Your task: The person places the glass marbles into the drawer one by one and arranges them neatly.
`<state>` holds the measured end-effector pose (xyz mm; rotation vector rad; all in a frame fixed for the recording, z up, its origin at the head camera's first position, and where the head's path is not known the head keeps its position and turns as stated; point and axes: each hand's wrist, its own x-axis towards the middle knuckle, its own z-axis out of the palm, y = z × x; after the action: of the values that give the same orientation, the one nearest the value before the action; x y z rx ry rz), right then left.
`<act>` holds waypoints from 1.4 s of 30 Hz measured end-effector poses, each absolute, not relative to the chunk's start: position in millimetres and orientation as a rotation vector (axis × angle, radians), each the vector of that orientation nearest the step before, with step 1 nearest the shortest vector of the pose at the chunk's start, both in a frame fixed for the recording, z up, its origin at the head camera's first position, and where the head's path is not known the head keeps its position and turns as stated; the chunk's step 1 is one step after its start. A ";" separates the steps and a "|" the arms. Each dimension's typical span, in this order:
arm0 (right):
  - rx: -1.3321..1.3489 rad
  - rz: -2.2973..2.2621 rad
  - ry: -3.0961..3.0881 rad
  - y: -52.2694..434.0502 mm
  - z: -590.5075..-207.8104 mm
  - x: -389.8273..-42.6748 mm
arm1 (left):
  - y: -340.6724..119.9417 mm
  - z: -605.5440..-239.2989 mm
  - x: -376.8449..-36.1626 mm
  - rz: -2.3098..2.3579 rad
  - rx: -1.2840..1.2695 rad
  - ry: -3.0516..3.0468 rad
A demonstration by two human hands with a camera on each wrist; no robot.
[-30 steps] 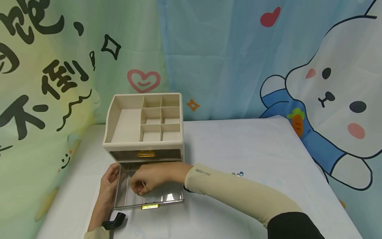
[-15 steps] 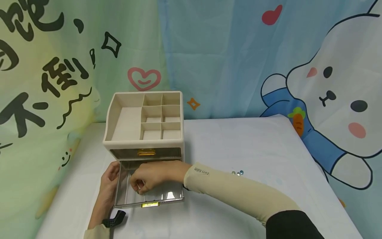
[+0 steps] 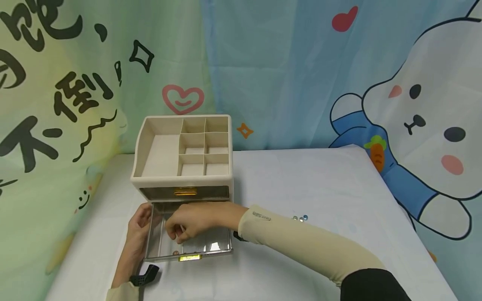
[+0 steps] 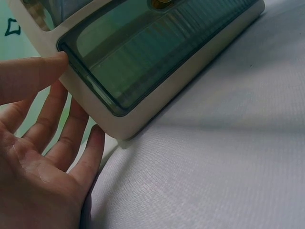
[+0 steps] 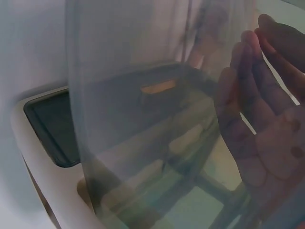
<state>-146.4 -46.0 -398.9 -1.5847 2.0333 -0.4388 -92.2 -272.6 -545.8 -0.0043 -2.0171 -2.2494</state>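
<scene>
**Bead into the open drawer**

My right hand (image 3: 188,228) hovers inside the pulled-out clear drawer (image 3: 188,246), fingers loosely curled; whether they pinch anything I cannot tell. A small bead (image 3: 175,252) lies on the drawer floor. My left hand (image 3: 137,234) rests flat, fingers straight, against the drawer's side. More beads (image 3: 300,218) wait on the worktop (image 3: 320,188); fetching one looks due next.

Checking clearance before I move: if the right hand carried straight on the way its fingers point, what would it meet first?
Probably the floor of the clear plastic pulled-out drawer: the right hand hangs over it, fingers curled downward. Depth is unclear.
</scene>
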 end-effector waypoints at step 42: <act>-1.401 -0.878 2.057 47.8 -348.7 -137.8 | -272.9 -545.5 -94.7 -2.230 -0.003 -2.046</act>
<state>-137.8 47.8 -348.7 -1.4007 2.0571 -0.8780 -94.7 -272.9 -545.5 -0.0026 -2.0461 -2.2295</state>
